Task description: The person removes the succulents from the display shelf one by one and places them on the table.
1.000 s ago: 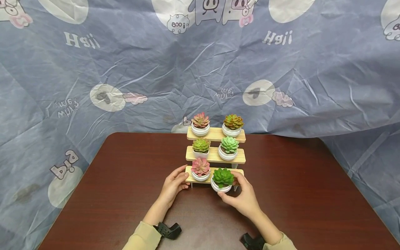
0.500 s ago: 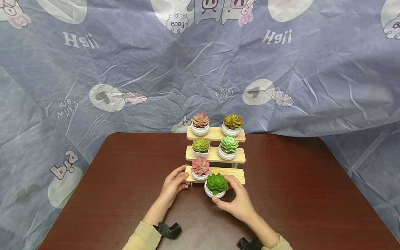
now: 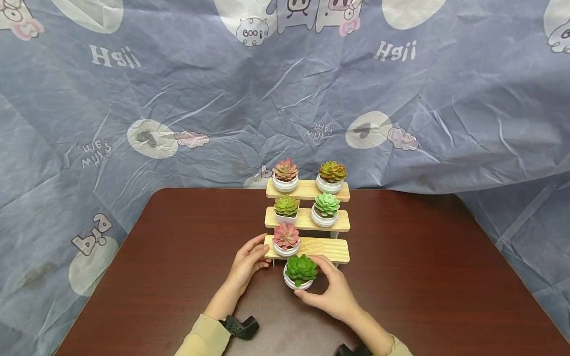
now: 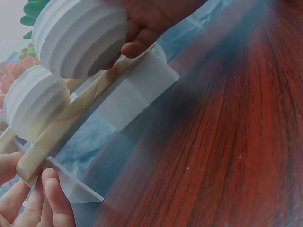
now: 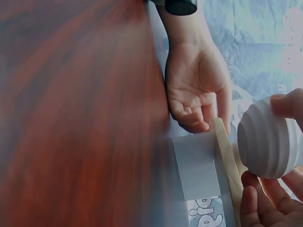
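In the head view my right hand (image 3: 335,291) grips a green succulent in a white ribbed pot (image 3: 301,271), thumb and fingers on opposite sides of the pot. The pot is held in front of the bottom step of a three-step wooden stand (image 3: 327,248), above the table. At that step's left end my left hand (image 3: 247,262) pinches the board, its thumb on top and fingers beneath, as the left wrist view shows. A pink succulent (image 3: 286,237) stands on the same step, close to the left hand.
Higher up the stand are a yellow-green succulent (image 3: 287,207), a pale green one (image 3: 327,207), a pink-green one (image 3: 285,175) and an orange-brown one (image 3: 331,175). The dark red-brown table (image 3: 423,277) spreads around it. A printed blue cloth (image 3: 249,99) hangs behind.
My right hand has carried the green succulent off the bottom step's right side, leftward and toward me. The left hand has stayed at the stand's left end.
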Motion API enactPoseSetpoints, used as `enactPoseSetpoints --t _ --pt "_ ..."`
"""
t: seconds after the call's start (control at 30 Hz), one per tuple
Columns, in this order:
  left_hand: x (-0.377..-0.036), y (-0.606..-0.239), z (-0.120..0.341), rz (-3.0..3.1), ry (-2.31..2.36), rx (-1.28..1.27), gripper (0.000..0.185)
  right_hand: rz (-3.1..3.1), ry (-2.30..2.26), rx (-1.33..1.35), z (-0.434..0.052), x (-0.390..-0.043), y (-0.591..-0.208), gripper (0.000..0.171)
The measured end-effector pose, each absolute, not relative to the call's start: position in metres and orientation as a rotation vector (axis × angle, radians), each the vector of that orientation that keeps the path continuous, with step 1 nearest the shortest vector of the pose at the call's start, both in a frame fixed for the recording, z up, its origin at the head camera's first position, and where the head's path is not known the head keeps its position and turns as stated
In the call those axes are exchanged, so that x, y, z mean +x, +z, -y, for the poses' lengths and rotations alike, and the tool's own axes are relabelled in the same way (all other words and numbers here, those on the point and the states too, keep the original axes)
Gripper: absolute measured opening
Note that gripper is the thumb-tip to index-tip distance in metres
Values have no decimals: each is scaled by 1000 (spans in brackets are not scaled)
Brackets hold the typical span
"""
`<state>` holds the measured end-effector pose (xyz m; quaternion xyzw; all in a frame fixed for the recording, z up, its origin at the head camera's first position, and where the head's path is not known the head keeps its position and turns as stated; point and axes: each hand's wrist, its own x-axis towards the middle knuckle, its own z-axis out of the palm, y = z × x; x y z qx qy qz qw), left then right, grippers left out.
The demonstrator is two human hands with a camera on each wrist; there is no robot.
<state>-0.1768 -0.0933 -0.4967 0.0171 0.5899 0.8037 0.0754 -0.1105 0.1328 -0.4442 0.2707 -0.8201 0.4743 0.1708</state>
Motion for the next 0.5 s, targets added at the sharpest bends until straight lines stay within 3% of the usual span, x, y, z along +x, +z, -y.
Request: enactPoseSetpoints --t 0.2,0.5 --pt "-177 -496 93 -1769 2410 30 47 2381 1362 773 -135 -116 -471 70" --pt "-177 -496 93 -1761 2418 23 46 2382 1436 844 -132 -115 -480 65"
